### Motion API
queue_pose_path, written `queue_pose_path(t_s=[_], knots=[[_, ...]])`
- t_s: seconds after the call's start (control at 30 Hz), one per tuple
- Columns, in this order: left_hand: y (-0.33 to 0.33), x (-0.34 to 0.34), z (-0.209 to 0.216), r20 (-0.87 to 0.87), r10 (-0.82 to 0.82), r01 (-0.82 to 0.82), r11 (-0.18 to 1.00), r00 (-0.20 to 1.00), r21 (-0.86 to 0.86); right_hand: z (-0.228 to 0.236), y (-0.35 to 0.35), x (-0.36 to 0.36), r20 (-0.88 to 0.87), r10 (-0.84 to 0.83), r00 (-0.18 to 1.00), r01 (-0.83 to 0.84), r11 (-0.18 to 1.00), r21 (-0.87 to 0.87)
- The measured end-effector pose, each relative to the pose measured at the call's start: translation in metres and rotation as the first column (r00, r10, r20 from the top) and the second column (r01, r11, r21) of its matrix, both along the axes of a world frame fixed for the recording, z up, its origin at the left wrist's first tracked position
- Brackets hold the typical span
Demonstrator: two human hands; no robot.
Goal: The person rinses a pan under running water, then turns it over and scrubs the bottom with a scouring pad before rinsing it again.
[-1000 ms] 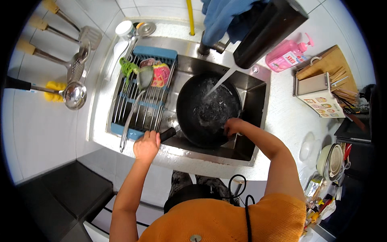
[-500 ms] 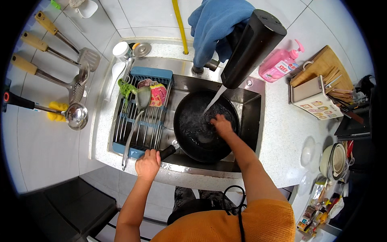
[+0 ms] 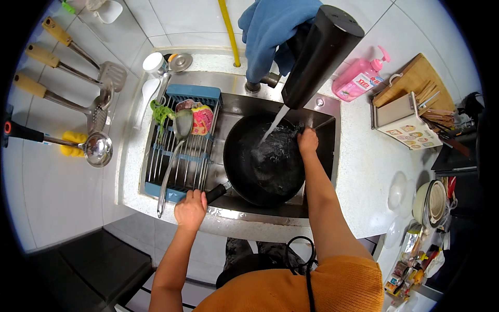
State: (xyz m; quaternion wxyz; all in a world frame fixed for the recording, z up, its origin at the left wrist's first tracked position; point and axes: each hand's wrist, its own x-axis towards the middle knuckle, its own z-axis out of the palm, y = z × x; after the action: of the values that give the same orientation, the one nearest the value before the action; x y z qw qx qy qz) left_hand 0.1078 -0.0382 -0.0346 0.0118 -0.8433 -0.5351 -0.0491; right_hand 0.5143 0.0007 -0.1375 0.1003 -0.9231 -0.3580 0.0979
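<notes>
A black frying pan (image 3: 254, 174) lies tilted in the steel sink, wet inside. Water from the black tap (image 3: 319, 57) streams into it. My left hand (image 3: 191, 209) is closed around the end of the pan's black handle, by the sink's front edge. At the pan's far right rim, my right hand (image 3: 307, 140) has its fingers bent over the edge. Something dark shows at those fingertips; whether it is part of the pan I cannot tell.
Left of the pan, a blue-ended drying rack (image 3: 195, 93) bears a long-handled metal spoon (image 3: 182, 125), green leaves and a pink-yellow packet. A blue cloth (image 3: 275, 31) hangs over the faucet. A pink soap bottle (image 3: 358, 80) and a chopstick holder (image 3: 403, 122) stand at the right.
My right hand has moved from inside the pan to its far right rim. The pan has tilted a little, and its water is shallower. My left hand stays on the handle.
</notes>
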Motion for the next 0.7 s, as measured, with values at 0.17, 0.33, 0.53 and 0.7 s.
queue_pose_path(t_s=[0.17, 0.33, 0.53, 0.7], knots=[[0.0, 0.002, -0.001, 0.003, -0.008, 0.008, 1.0, 1.0, -0.002, -0.011, -0.056, -0.01, 0.216, 0.14, 0.966, -0.09, 0.971, -0.223], [0.0, -0.001, -0.001, -0.01, -0.002, 0.002, 1.0, 1.0, -0.018, -0.016, -0.101, -0.095, -0.147, 0.474, 0.868, -0.469, 0.685, -0.558], [0.0, 0.004, 0.005, -0.005, 0.027, -0.027, 0.997, 1.0, -0.071, 0.002, -0.049, -0.099, -0.602, 0.547, 0.582, -0.711, 0.701, -0.051], [0.001, 0.003, 0.005, 0.017, 0.006, -0.005, 0.998, 1.0, -0.064, -0.026, -0.035, -0.058, -0.049, 0.467, 0.883, -0.465, 0.884, 0.052]])
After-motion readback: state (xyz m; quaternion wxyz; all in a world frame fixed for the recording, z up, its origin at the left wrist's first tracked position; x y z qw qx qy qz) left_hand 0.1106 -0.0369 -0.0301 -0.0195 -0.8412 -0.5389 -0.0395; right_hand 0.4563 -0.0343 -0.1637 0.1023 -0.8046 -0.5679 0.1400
